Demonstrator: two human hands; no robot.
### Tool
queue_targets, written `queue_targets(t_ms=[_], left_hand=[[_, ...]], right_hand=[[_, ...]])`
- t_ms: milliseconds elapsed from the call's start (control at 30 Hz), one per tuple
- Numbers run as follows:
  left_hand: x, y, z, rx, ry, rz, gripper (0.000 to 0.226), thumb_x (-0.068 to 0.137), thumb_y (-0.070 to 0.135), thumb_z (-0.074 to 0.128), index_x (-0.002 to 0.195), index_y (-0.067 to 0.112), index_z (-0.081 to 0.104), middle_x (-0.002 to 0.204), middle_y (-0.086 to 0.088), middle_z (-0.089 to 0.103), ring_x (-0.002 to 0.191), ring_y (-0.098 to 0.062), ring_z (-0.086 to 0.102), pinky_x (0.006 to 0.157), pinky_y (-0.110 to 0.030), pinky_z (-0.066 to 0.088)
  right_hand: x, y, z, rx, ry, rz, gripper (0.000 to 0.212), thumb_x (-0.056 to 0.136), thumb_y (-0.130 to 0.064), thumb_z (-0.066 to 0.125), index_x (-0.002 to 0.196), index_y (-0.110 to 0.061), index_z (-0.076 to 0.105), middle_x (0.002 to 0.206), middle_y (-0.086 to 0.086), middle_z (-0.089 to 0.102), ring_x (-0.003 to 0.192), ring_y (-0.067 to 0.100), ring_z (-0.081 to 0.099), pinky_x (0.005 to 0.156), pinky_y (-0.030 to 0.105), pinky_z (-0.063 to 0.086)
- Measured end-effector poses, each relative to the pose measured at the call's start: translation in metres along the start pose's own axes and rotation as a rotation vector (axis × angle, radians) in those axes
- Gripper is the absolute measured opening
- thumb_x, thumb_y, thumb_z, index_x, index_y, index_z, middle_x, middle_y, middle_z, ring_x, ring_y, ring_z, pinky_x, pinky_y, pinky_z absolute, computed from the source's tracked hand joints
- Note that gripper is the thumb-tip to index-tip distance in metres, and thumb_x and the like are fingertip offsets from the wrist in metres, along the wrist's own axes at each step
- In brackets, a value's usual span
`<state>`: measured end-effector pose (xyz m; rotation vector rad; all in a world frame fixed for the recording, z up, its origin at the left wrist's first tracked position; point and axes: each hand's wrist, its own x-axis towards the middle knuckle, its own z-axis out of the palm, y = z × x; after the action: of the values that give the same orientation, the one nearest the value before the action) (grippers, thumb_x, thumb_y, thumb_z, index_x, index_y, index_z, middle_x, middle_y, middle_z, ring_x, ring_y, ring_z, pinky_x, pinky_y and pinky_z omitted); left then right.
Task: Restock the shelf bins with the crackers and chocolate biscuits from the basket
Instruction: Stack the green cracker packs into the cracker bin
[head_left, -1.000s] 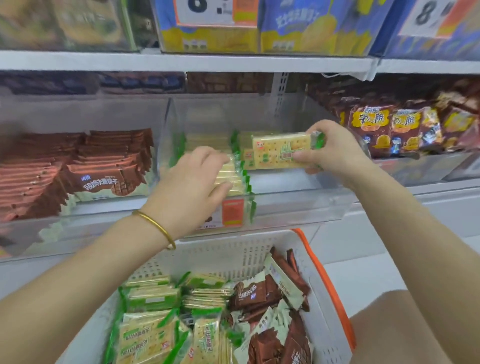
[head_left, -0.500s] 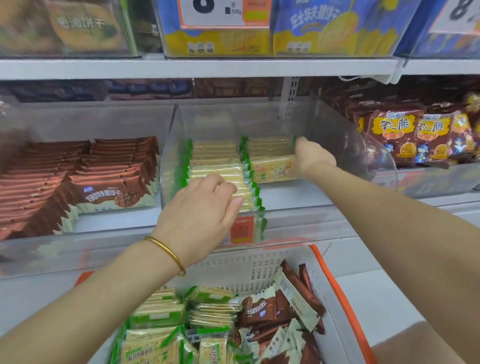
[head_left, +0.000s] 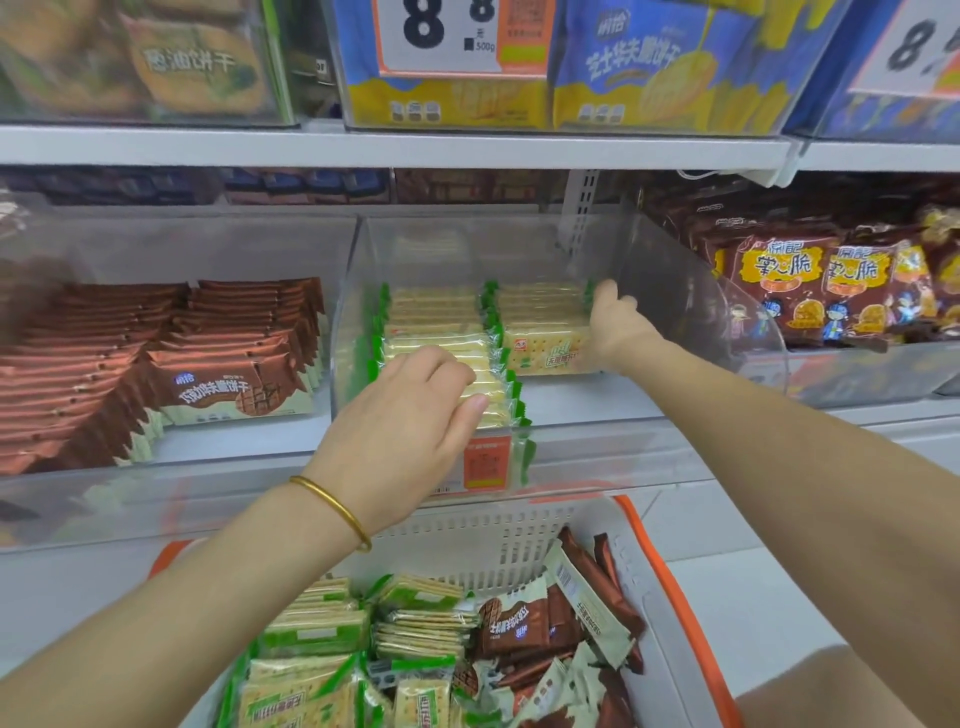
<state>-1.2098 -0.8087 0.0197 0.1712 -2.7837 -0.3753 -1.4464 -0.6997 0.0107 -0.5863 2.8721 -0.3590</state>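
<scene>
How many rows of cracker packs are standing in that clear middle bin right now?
2: the left row under the left hand; the right row beside it, the right hand at its right side. Packs behind may be hidden.

Before us the middle bin (head_left: 675, 312) holds crackers (head_left: 436, 322) in two rows side by side, the left bin (head_left: 156, 244) holds biscuits (head_left: 156, 364), and snack bags (head_left: 810, 291) lie to the right. Our left hand (head_left: 410, 415) rests on the front of the left row, our right hand (head_left: 618, 322) at the right end of the right row. Below, before the shelf (head_left: 883, 421), the basket (head_left: 670, 587) holds crackers at left, biscuits at right.
</scene>
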Motion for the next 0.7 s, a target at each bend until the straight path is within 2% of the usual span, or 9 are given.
queue_targets(t_ms=[100,200,233,300,367,433,500,600,700], left_hand=[[-0.015,0.007,-0.012,-0.056,0.123,0.140,0.044,0.095,0.036,0.031,0.115,0.009,0.060,0.120,-0.004,0.055,0.114,-0.020,0.049,0.098,-0.033,0.039],[-0.051,0.007,-0.020,-0.044,0.201,0.314,0.030,0.094,0.017,0.042,0.108,0.003,0.064,0.114,-0.009,0.061,0.107,-0.024,0.055,0.095,-0.032,0.042],[-0.066,0.004,-0.018,-0.021,0.177,0.348,0.028,0.093,0.014,0.043,0.106,0.002,0.065,0.110,-0.010,0.062,0.102,-0.026,0.057,0.090,-0.035,0.045],[-0.094,-0.007,-0.007,0.038,0.046,0.358,0.025,0.092,0.013,0.044,0.102,0.005,0.065,0.107,-0.009,0.063,0.096,-0.028,0.059,0.079,-0.040,0.049],[-0.116,-0.023,0.008,0.092,-0.156,0.303,0.023,0.089,0.017,0.044,0.097,0.010,0.064,0.104,-0.005,0.061,0.093,-0.026,0.057,0.074,-0.041,0.051],[-0.128,-0.037,0.021,0.133,-0.309,0.190,0.026,0.085,0.025,0.041,0.092,0.015,0.064,0.099,-0.002,0.061,0.090,-0.024,0.057,0.070,-0.040,0.053],[-0.132,-0.044,0.029,0.109,-0.393,0.073,0.033,0.086,0.029,0.036,0.092,0.016,0.066,0.097,-0.001,0.061,0.091,-0.023,0.057,0.073,-0.042,0.053],[-0.135,-0.046,0.037,0.088,-0.405,0.011,0.030,0.092,0.025,0.041,0.102,0.013,0.066,0.103,-0.003,0.060,0.100,-0.022,0.053,0.086,-0.041,0.048],[-0.137,-0.046,0.043,0.095,-0.399,0.008,0.026,0.095,0.022,0.045,0.111,0.014,0.063,0.112,-0.002,0.057,0.108,-0.021,0.049,0.090,-0.038,0.045]], right_hand=[[-0.024,-0.009,-0.021,0.015,0.149,-0.072,0.068,0.082,-0.017,0.072,0.132,-0.006,0.028,0.130,0.018,0.037,0.109,0.038,0.053,0.078,0.041,0.041],[-0.098,-0.018,-0.043,0.312,0.404,-0.352,0.030,0.082,-0.020,0.070,0.098,-0.014,0.047,0.101,0.010,0.055,0.084,0.027,0.057,0.072,0.040,0.048],[-0.130,-0.019,-0.043,0.458,0.386,-0.450,0.024,0.082,-0.018,0.070,0.089,-0.017,0.046,0.090,0.007,0.057,0.074,0.023,0.059,0.066,0.038,0.051],[-0.189,-0.023,-0.021,0.621,0.161,-0.586,0.023,0.083,-0.015,0.068,0.079,-0.019,0.046,0.076,0.002,0.058,0.057,0.016,0.062,0.050,0.025,0.049],[-0.217,-0.026,0.032,0.473,-0.160,-0.616,0.017,0.086,-0.016,0.066,0.079,-0.018,0.050,0.071,-0.002,0.059,0.053,0.010,0.061,0.048,0.018,0.044],[-0.214,-0.027,0.099,0.181,-0.400,-0.609,0.005,0.089,-0.019,0.062,0.088,-0.016,0.057,0.081,-0.001,0.062,0.070,0.014,0.062,0.061,0.024,0.046],[-0.200,-0.023,0.162,-0.016,-0.536,-0.596,0.022,0.091,-0.023,0.059,0.110,-0.011,0.059,0.105,0.007,0.063,0.098,0.024,0.060,0.078,0.032,0.046],[-0.191,-0.016,0.221,-0.094,-0.598,-0.571,0.056,0.093,-0.030,0.058,0.140,-0.009,0.038,0.138,0.013,0.047,0.125,0.029,0.047,0.100,0.037,0.042],[-0.196,-0.013,0.254,-0.126,-0.623,-0.536,0.072,0.091,-0.035,0.060,0.148,-0.014,0.022,0.147,0.014,0.038,0.132,0.032,0.039,0.105,0.043,0.038]])
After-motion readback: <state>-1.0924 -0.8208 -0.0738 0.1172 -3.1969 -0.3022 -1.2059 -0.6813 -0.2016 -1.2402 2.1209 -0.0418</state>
